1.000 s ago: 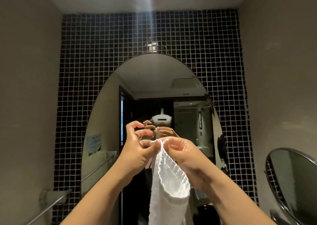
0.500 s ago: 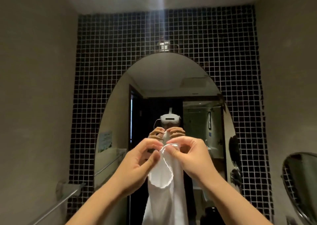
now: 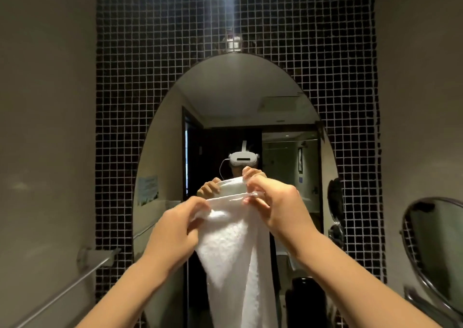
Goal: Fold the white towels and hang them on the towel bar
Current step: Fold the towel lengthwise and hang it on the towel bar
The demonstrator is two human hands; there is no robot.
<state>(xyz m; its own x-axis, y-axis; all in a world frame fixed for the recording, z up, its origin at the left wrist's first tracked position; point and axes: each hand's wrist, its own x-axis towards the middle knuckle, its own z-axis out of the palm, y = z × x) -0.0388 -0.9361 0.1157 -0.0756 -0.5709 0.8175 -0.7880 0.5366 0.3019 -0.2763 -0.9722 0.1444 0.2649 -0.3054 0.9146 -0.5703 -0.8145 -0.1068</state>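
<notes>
A white towel [image 3: 234, 257] hangs in front of me at chest height, its lower end running out of the bottom of the view. My left hand [image 3: 175, 230] pinches the left end of its top edge. My right hand [image 3: 273, 203] pinches the right end, a little higher. The top edge is stretched between them. A metal towel bar [image 3: 67, 286] is fixed on the left wall, low and to the left of my hands, with nothing hanging on it.
An arched mirror [image 3: 235, 117] on the black mosaic tile wall [image 3: 150, 77] reflects me and the towel. A round swivel mirror [image 3: 436, 250] sticks out from the right wall. Plain walls close in on both sides.
My hands have moved apart, spreading the towel's top edge from a bunched loop into a wider span. The camera view has shifted slightly.
</notes>
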